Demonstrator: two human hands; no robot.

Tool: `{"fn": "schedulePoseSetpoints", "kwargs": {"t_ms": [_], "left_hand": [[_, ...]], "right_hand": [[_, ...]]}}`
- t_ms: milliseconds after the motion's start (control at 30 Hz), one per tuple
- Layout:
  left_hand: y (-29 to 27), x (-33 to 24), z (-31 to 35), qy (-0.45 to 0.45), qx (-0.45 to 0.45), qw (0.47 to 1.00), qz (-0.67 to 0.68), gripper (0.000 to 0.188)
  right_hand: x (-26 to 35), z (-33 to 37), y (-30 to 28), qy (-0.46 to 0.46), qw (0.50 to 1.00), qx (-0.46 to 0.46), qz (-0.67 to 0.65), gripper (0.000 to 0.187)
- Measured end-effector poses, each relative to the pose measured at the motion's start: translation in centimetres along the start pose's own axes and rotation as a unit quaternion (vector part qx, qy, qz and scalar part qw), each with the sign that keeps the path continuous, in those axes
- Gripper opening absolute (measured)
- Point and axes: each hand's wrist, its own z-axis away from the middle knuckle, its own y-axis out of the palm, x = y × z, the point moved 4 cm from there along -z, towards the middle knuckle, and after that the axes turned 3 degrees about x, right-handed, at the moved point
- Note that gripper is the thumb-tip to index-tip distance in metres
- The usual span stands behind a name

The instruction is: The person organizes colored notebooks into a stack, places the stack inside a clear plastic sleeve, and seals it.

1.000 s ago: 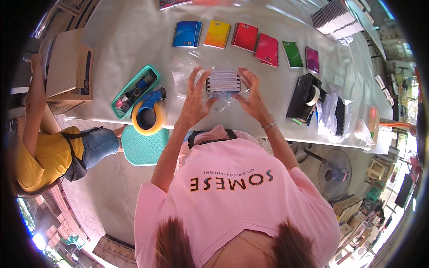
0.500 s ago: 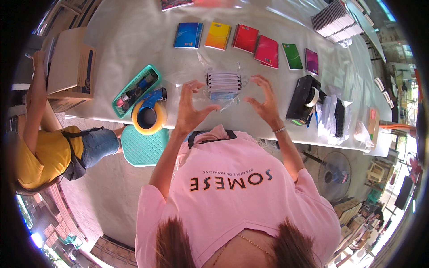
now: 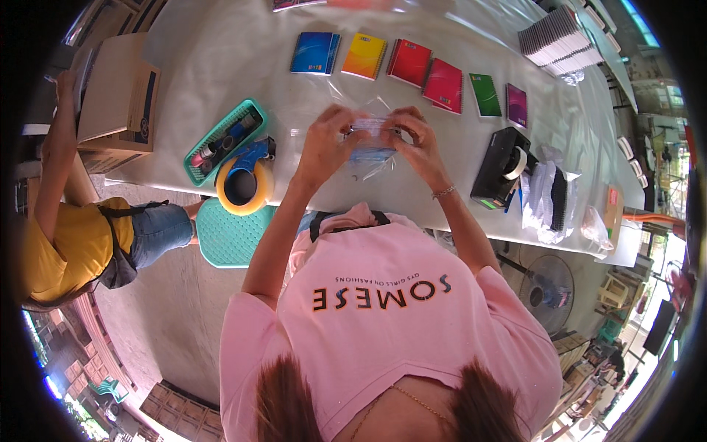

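A small stack of spiral notebooks (image 3: pixel 372 134) in clear plastic film lies in front of me on the table, page edges up. My left hand (image 3: pixel 326 145) grips its left end, fingers curled over the far side and thumb on the near side. At the opposite end my right hand (image 3: pixel 420 141) is closed in the same way, its fingers bent over the top corner. Loose clear film (image 3: pixel 377 166) sticks out on the near side. The fingers partly cover the stack's ends.
Beyond my hands lie blue (image 3: pixel 313 53), yellow (image 3: pixel 364 57), red (image 3: pixel 409 62), pink, green and purple notebooks. At left are a green basket (image 3: pixel 197 174) and a tape gun (image 3: pixel 247 180); at right, a black tape dispenser (image 3: pixel 492 173). A co-worker in yellow (image 3: pixel 55 250) stands left, beside a cardboard box (image 3: pixel 118 92).
Both my hands have moved inward and slightly away from me, from open beside the wrapped stack to closed around its two ends.
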Motion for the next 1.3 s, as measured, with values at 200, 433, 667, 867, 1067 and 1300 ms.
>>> {"fn": "schedulePoseSetpoints", "kwargs": {"t_ms": [200, 433, 667, 867, 1067, 1300], "left_hand": [[0.6, 2.3, -0.9, -0.127, 0.067, 0.979, 0.146, 0.028], [0.7, 1.2, -0.1, 0.032, 0.029, 0.999, -0.009, 0.02], [0.9, -0.9, 2.0, 0.193, 0.023, 0.97, -0.145, 0.026], [1.5, 0.6, 3.0, 0.202, -0.003, 0.976, -0.085, 0.027], [1.8, 0.8, 2.4, 0.239, 0.004, 0.968, -0.076, 0.023], [1.8, 0.9, 2.3, 0.251, 0.007, 0.966, -0.063, 0.021]], "right_hand": [[1.4, -1.3, 0.4, 0.09, 0.991, 0.059, -0.074, 0.052], [2.6, -0.3, 0.6, -0.008, 0.984, 0.097, 0.149, 0.04], [2.5, 2.3, 1.0, -0.034, 0.98, -0.033, 0.195, 0.034], [3.6, 13.5, -9.6, 0.141, 0.744, -0.432, 0.491, 0.035], [-1.0, 20.9, -16.2, 0.286, 0.817, -0.486, 0.118, 0.034], [-2.3, 22.4, -15.9, 0.25, 0.799, -0.543, -0.064, 0.027]]}}
